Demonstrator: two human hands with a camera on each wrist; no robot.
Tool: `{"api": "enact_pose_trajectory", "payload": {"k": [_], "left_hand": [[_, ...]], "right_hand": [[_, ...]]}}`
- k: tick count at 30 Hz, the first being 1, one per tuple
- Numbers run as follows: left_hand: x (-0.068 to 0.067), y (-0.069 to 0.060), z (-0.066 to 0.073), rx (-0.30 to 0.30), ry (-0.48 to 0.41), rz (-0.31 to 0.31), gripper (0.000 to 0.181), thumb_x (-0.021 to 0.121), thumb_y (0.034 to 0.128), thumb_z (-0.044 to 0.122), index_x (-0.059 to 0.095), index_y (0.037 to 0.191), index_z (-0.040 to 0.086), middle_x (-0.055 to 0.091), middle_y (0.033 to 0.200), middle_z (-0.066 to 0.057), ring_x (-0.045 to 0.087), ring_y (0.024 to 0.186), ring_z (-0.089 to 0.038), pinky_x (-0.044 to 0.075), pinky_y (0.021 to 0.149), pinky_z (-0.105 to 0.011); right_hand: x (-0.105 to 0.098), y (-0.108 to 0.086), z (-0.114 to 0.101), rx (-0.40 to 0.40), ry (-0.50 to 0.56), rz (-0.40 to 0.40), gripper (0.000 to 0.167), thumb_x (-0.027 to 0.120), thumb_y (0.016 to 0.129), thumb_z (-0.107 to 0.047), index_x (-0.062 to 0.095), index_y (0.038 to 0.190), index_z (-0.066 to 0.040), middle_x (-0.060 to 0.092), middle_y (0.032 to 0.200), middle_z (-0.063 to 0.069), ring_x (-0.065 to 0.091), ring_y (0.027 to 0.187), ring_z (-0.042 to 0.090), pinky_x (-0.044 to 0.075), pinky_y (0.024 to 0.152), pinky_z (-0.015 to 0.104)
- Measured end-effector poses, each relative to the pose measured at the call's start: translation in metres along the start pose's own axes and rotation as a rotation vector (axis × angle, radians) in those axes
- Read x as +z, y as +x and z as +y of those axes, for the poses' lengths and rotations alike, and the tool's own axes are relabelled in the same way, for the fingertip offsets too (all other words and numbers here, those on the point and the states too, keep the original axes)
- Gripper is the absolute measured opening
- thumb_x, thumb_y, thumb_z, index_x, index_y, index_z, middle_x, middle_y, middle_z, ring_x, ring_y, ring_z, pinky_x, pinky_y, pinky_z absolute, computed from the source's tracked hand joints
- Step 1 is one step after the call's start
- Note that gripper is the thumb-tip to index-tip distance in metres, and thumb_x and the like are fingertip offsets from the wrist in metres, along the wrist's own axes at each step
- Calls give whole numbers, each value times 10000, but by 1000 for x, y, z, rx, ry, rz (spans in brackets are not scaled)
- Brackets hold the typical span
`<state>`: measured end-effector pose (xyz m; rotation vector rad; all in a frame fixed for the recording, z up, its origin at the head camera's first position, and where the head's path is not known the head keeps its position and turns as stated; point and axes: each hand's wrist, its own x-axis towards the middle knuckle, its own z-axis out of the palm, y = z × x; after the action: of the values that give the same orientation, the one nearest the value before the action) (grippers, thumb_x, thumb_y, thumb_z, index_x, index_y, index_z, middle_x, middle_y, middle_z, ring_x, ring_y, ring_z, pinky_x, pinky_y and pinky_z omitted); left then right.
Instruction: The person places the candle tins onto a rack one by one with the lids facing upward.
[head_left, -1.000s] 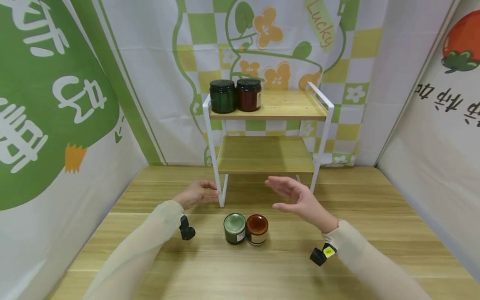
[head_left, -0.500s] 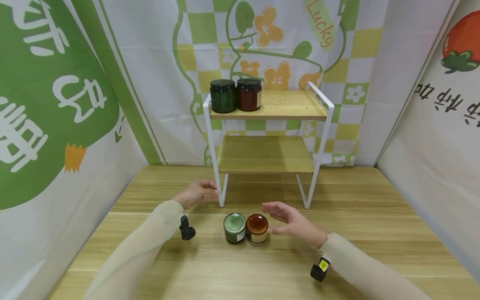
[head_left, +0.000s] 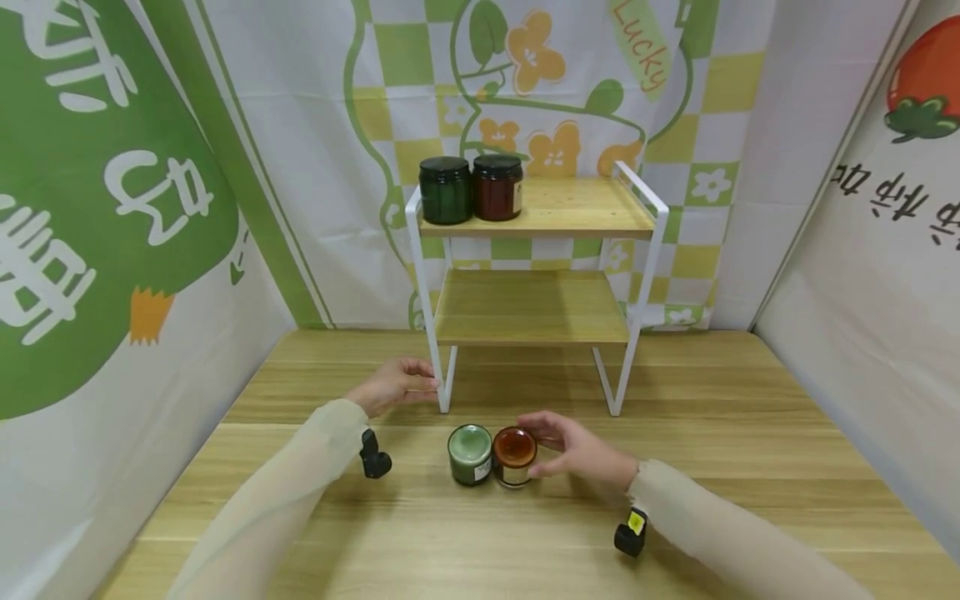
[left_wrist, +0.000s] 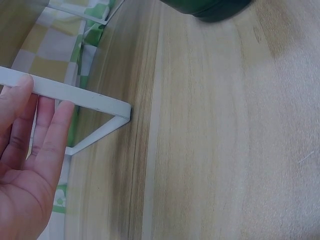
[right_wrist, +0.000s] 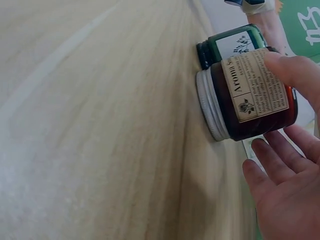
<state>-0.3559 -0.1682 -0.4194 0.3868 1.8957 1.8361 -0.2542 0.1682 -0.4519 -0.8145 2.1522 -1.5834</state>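
My left hand [head_left: 393, 386] pinches the white front leg [left_wrist: 95, 98] of a two-tier shelf [head_left: 532, 308], thumb on one side and fingers on the other. At my right hand [head_left: 573, 450] is an upturned amber-brown jar [head_left: 515, 447], its silvery lid against the table. My thumb lies over its cream label in the right wrist view and the fingers spread along the other side. Two fingertips are hidden behind the glass; firm contact cannot be made out. Close to the amber jar's left stands an upturned green jar [head_left: 471, 454], with a white label.
On the shelf's top board sit a dark green jar [head_left: 446, 191] and a dark red jar [head_left: 497, 187], both with black lids, at its left end. A patterned cloth [head_left: 558, 100] hangs behind. The wooden table [head_left: 450, 542] spreads in front.
My right hand has come down and leftward from beside the shelf to the amber jar, with the fingers drawing in around it. The left hand and the jars have stayed put.
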Motion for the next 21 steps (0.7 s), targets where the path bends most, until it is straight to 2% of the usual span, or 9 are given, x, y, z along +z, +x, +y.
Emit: {"api": "enact_pose_trajectory", "payload": {"k": [8, 21], "left_hand": [[0, 0, 1, 5, 13, -3, 111, 556, 942, -60, 576, 947, 50, 589, 918, -35, 669, 940, -199, 423, 1086, -519], [-1, -1, 0, 4, 11, -6, 100, 557, 942, -59, 571, 960, 38, 589, 922, -44, 668, 949, -215, 405, 1092, -538]], "right_hand": [[4, 2, 5, 20, 39, -10, 777, 818, 764, -124, 399, 1409, -16, 499, 1401, 143, 464, 1311, 306, 352, 1167, 449], [8, 12, 6, 33, 11, -9, 727, 829, 756, -99, 433, 1360, -19, 555, 1312, 127, 521, 1228, 261, 433, 1112, 423]]}}
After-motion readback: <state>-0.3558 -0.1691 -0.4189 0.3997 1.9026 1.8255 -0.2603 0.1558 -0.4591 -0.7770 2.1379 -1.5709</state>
